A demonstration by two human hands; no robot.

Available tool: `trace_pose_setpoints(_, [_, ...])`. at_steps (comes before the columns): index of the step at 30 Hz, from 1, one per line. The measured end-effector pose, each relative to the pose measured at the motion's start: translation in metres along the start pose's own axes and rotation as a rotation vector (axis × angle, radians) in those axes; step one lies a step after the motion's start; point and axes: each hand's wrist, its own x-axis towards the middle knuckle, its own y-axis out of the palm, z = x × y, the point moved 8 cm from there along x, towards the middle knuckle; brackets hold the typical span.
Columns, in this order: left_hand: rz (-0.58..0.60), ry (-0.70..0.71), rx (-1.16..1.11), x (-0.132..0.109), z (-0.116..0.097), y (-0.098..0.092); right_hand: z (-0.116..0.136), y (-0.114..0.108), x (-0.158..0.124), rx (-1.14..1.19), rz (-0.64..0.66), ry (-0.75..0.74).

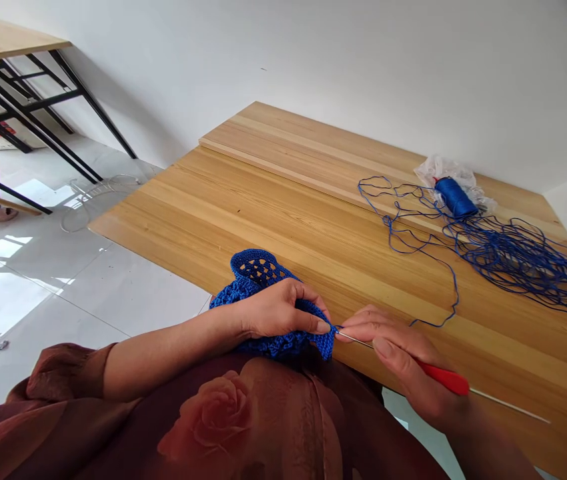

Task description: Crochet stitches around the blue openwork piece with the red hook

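My left hand [283, 310] pinches the edge of a blue crocheted piece [253, 267] between thumb and fingers. The piece has an openwork mesh part and a denser band, and it rests at the table's front edge against my lap. In my right hand [403, 353] is a crochet hook [446, 378] with a red handle and metal shaft. Its tip meets the blue stitches just beside my left thumb. Blue yarn [456, 293] runs over the table toward my right hand; where it passes the fingers is hidden.
A spool of blue cord [456, 198] lies by a crumpled clear plastic bag [448, 170] at the back right. Loose tangled cord [518, 257] spreads in front of it on the wooden table [283, 200]. Another table [18, 43] with black legs stands at the far left.
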Motion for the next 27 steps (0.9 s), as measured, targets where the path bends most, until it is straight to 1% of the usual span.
trace_pose_setpoints(1, [-0.014, 0.019, 0.049, -0.001, -0.002, -0.001, -0.003, 0.001, 0.001, 0.053, -0.034, 0.016])
trace_pose_setpoints(3, [-0.054, 0.041, 0.143, -0.002, -0.004, -0.002, -0.01, 0.0, 0.003, 0.087, -0.151, 0.035])
trace_pose_setpoints(4, [-0.072, 0.044, 0.178, -0.003, -0.004, -0.003, -0.013, -0.001, 0.003, 0.05, -0.216, 0.029])
trace_pose_setpoints(6, [-0.089, 0.049, 0.21, -0.004, -0.004, -0.003, -0.013, -0.002, 0.003, -0.132, -0.3, -0.026])
trace_pose_setpoints(8, [-0.077, 0.059, 0.193, -0.004, -0.005, -0.002, -0.012, 0.0, 0.004, -0.299, -0.324, -0.078])
trace_pose_setpoints(9, [-0.063, 0.064, 0.173, -0.005, -0.006, -0.001, -0.012, 0.0, 0.004, -0.333, -0.328, -0.091])
trace_pose_setpoints(12, [-0.039, 0.069, 0.11, -0.006, -0.007, -0.002, -0.016, -0.004, 0.003, -0.255, -0.341, -0.052])
trace_pose_setpoints(16, [-0.116, 0.004, -0.061, -0.006, 0.001, -0.01, -0.024, -0.007, 0.002, -0.089, -0.308, 0.005])
trace_pose_setpoints(21, [-0.134, -0.089, -0.199, -0.004, 0.01, -0.007, -0.029, -0.008, 0.004, 0.037, -0.214, -0.012])
trace_pose_setpoints(24, [-0.144, -0.115, -0.243, -0.004, 0.01, -0.006, -0.023, -0.011, 0.012, 0.044, -0.13, -0.056])
trace_pose_setpoints(27, [-0.155, -0.116, -0.232, -0.004, 0.01, -0.006, -0.013, -0.014, 0.022, -0.04, -0.048, -0.085])
